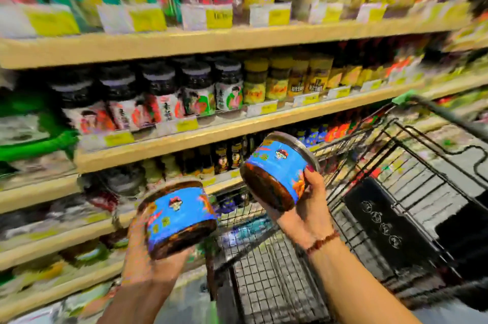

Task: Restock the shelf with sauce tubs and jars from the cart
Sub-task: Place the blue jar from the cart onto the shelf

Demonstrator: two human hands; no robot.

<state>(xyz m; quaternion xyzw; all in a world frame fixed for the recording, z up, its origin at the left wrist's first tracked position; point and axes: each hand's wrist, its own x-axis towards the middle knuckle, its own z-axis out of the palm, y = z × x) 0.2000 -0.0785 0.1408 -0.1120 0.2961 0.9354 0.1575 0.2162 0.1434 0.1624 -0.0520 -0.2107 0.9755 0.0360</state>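
**One sauce tub in each hand, in front of the shelves**

The left hand (148,252) cups a round tub (179,218) from below and behind, fingers wrapped around its side. This left tub has a blue label and dark sauce showing through its clear wall, and it sits roughly upright, tipped a little.

The right hand (306,207) grips a second tub (277,170) of the same kind, thumb on its blue label and fingers under its base. This right tub is tilted hard, its lid facing up and to the right. A beaded bracelet (323,242) circles the right wrist.

The two tubs are held apart, the right one higher. Below and to the right of the right hand stands the wire cart (396,191). Beyond both hands run the wooden shelves (237,123), with dark-lidded jars (198,89) in a row above the left hand. The picture is blurred, so label details cannot be read.
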